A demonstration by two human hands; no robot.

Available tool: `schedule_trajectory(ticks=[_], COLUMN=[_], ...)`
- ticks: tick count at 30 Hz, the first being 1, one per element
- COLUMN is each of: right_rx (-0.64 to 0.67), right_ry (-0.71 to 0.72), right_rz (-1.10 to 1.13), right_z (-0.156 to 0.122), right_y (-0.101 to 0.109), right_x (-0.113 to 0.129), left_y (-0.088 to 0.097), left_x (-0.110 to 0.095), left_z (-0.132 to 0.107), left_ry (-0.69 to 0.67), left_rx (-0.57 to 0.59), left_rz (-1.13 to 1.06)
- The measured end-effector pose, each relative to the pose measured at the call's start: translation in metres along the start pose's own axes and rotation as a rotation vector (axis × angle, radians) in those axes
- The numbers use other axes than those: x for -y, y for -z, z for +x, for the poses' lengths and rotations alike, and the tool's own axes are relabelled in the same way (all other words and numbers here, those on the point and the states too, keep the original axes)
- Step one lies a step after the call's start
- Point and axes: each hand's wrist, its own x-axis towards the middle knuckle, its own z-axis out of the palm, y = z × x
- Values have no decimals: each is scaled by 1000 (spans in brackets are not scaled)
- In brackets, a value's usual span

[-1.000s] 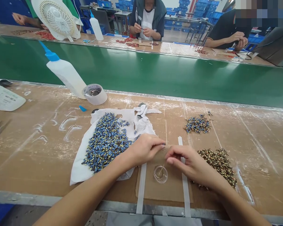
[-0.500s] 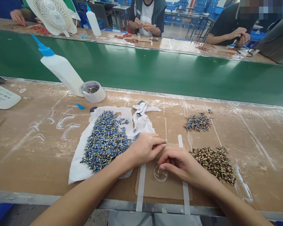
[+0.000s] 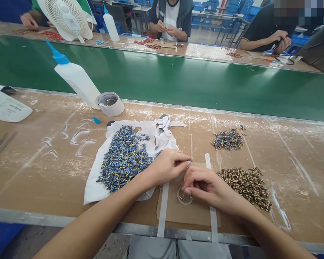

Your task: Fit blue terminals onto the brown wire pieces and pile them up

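My left hand [image 3: 167, 167] is closed in a pinch, with a tiny dark blue piece [image 3: 189, 160] showing at its fingertips. Beside it, my right hand [image 3: 207, 185] has thumb and forefinger pressed together above a small round clear dish [image 3: 185, 200]; whatever they hold is too small to make out. Left of the hands, a large heap of small blue-and-yellow parts [image 3: 124, 154] lies on a white cloth [image 3: 93, 189]. A heap of small dark-and-yellow parts [image 3: 245, 187] sits by my right wrist, with a smaller blue-and-dark pile [image 3: 228, 139] behind it.
Behind the cloth stand a white squeeze bottle [image 3: 79, 82] with a blue nozzle and a tape roll [image 3: 110, 108]. A blue cap [image 3: 96, 120] lies nearby. A green belt [image 3: 178, 86] runs across, with several people seated beyond it and a white fan [image 3: 66, 18] on their side.
The view has shifted slightly, so the left side of the table appears farther right. Both hands keep nearly the same pose, the right fingers still over the dish.
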Motion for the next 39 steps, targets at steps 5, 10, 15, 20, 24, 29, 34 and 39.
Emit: schedule_trajectory(ticks=[5, 10, 15, 20, 24, 29, 34, 39], right_rx=[-91, -346, -735, -751, -724, -697, -665, -630], right_ry=[-14, 16, 147, 156, 162, 131, 115, 95], right_rz=[161, 252, 163, 65, 32, 26, -3, -23], right_z=[-1, -6, -3, -2, -2, -3, -3, -4], right_y=[7, 25, 31, 23, 21, 21, 20, 20], right_x=[0, -2, -5, -7, -9, -11, -12, -13], left_y=[1, 0, -6, -10, -10, -8, -8, -8], left_x=[-3, -6, -10, -11, -11, -12, -11, -12], left_z=[0, 0, 0, -1, -1, -1, 0, -1], left_ry=[17, 23, 71, 130, 116, 63, 43, 12], left_rx=[11, 48, 39, 53, 75, 77, 64, 52], left_rz=[-61, -85, -192, -270, -287, -227, -197, -139])
